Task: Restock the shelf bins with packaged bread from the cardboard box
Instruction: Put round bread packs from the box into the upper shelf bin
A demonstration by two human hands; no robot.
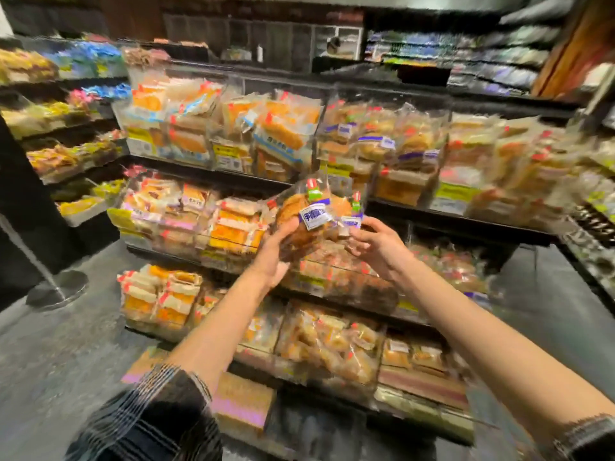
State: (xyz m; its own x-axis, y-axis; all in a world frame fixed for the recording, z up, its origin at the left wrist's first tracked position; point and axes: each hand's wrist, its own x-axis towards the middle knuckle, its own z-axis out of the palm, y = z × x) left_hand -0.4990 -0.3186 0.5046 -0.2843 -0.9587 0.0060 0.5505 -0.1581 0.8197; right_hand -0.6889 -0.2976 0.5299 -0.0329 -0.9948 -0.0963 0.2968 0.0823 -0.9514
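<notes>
Low in view, a cardboard box (241, 402) sits on the floor against the shelf base. Above it, the left hand (278, 247) cups a clear bread packet (311, 216) from below, fingers curled round it; the right hand (374, 239) pinches a second packet's (349, 211) corner. Behind them stand acrylic shelf bins (392, 151) packed with bread.

A: Head view. Where from?

B: Worn on the head, facing forward and down at the bread shelving (332, 181), standing near it.

A: Nearness?

B: Forearms reach out from the bottom edge toward the shelving's middle tier. Floor (83, 344) left of the shelving. Wide-angle, blurred.

A: Shared view?

B: Single camera only.
</notes>
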